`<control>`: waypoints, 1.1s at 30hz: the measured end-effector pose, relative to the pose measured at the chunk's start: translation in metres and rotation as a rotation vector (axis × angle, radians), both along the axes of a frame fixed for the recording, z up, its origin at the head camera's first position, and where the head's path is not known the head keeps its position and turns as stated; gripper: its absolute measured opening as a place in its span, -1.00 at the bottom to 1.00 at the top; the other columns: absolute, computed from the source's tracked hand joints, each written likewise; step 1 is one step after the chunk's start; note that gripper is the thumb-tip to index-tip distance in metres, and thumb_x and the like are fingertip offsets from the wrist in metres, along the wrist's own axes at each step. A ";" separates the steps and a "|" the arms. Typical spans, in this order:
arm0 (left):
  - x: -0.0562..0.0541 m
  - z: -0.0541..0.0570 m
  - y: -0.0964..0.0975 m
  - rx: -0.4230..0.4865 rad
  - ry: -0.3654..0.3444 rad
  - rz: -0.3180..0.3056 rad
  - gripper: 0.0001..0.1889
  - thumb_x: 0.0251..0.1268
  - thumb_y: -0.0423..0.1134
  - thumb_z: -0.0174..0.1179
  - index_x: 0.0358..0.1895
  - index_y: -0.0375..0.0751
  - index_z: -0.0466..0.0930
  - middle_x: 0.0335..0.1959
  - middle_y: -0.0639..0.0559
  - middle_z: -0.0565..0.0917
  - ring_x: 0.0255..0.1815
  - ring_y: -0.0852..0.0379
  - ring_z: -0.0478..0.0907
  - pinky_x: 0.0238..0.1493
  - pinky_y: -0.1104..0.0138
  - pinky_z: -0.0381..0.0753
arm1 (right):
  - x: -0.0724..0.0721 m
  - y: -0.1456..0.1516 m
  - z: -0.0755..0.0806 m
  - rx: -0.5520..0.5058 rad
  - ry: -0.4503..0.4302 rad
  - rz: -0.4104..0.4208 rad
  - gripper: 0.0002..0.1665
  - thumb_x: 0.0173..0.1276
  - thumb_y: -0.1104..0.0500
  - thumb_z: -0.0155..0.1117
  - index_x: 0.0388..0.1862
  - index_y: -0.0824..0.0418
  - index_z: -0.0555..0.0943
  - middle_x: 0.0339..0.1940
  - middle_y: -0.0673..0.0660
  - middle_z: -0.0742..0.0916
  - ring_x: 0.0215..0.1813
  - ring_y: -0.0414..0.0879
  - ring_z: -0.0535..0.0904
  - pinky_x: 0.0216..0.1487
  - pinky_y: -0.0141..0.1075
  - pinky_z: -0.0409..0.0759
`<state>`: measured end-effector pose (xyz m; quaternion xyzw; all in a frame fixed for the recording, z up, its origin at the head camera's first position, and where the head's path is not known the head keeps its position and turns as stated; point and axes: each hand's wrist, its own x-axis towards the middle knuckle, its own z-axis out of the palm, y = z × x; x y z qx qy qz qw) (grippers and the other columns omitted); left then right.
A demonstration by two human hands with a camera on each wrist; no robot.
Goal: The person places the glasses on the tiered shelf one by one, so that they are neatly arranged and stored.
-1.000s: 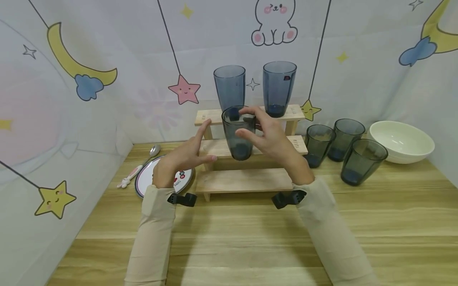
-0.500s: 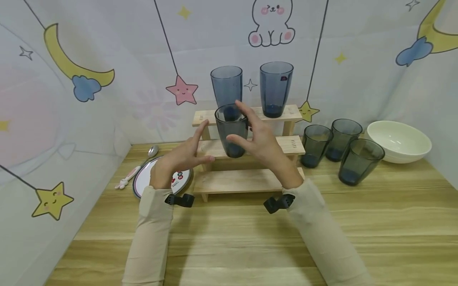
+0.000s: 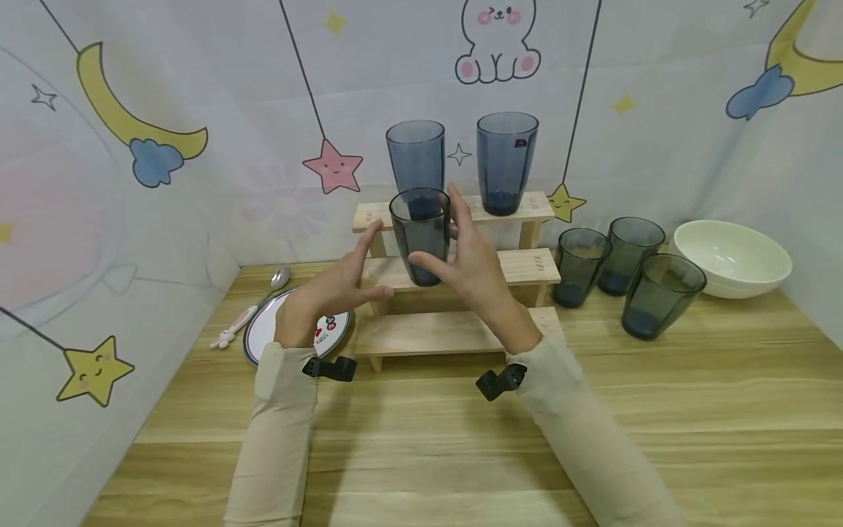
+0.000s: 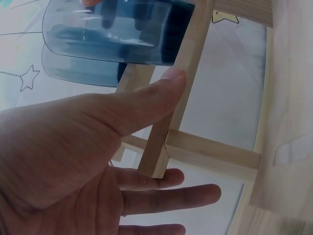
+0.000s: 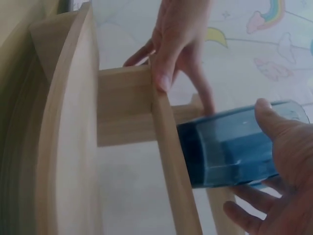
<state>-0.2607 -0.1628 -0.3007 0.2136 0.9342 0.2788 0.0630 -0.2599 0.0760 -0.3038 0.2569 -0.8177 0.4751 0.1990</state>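
Observation:
In the head view a dark glass tumbler (image 3: 421,238) stands upright at the left part of the middle tier of a wooden step shelf (image 3: 527,267). My right hand (image 3: 477,274) holds it from the right, thumb across the front and the other fingers at its far side. The right wrist view shows that thumb against the tumbler (image 5: 234,147), whose base meets the shelf board. My left hand (image 3: 336,285) is at the left end of the middle tier; in the left wrist view its thumb touches the board's edge, with straight fingers spread beyond.
Two blue tumblers, one left (image 3: 415,157) and one right (image 3: 507,165), stand on the top tier. Three dark tumblers (image 3: 661,296) and a pale bowl (image 3: 734,260) are on the right of the table. A plate (image 3: 260,333) and a spoon (image 3: 237,326) lie left.
My right hand and the tumbler have shifted left and slightly back along the middle tier. The right fingers lie further round its right side. My left hand stays at the shelf's end.

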 end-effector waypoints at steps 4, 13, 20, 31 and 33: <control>0.000 -0.001 0.000 0.000 0.001 0.000 0.12 0.38 -0.03 0.29 0.60 0.23 -0.54 0.61 -0.29 -0.09 0.52 -0.31 0.11 0.41 -0.15 0.23 | 0.000 -0.002 -0.002 0.000 0.012 -0.016 0.26 0.21 0.02 0.55 0.65 0.18 -0.08 0.46 0.33 0.43 0.22 0.29 0.58 0.09 0.06 0.61; -0.003 -0.002 0.002 0.008 0.007 -0.014 0.13 0.38 -0.07 0.30 0.60 0.21 -0.55 0.63 -0.26 -0.14 0.53 -0.32 0.07 0.42 -0.16 0.20 | 0.000 0.000 -0.002 0.048 0.004 -0.029 0.29 0.18 0.01 0.57 0.65 0.18 -0.09 0.46 0.34 0.43 0.20 0.27 0.60 0.11 0.04 0.60; -0.004 -0.002 0.002 0.011 0.009 -0.026 0.13 0.39 -0.06 0.29 0.60 0.19 -0.56 0.64 -0.19 -0.19 0.56 -0.31 0.00 0.45 -0.15 0.13 | 0.001 0.003 0.000 0.144 -0.058 -0.068 0.33 0.15 -0.08 0.58 0.66 0.10 -0.11 0.38 0.33 0.51 0.09 0.19 0.64 0.01 0.05 0.60; -0.002 0.000 0.001 0.017 0.003 -0.017 0.12 0.39 -0.04 0.29 0.60 0.18 -0.55 0.64 -0.21 -0.18 0.57 -0.29 -0.03 0.47 -0.15 0.10 | 0.005 0.011 0.014 0.291 -0.209 -0.121 0.30 0.15 -0.13 0.57 0.66 0.04 -0.05 0.41 0.23 0.52 0.28 0.13 0.56 0.09 0.06 0.58; -0.002 -0.001 0.001 0.016 0.003 -0.012 0.12 0.39 -0.04 0.29 0.60 0.18 -0.55 0.64 -0.21 -0.18 0.57 -0.30 -0.02 0.46 -0.16 0.11 | 0.005 0.012 0.014 0.301 -0.214 -0.122 0.27 0.15 -0.13 0.57 0.65 0.05 -0.01 0.43 0.20 0.51 0.30 0.12 0.53 0.15 0.06 0.56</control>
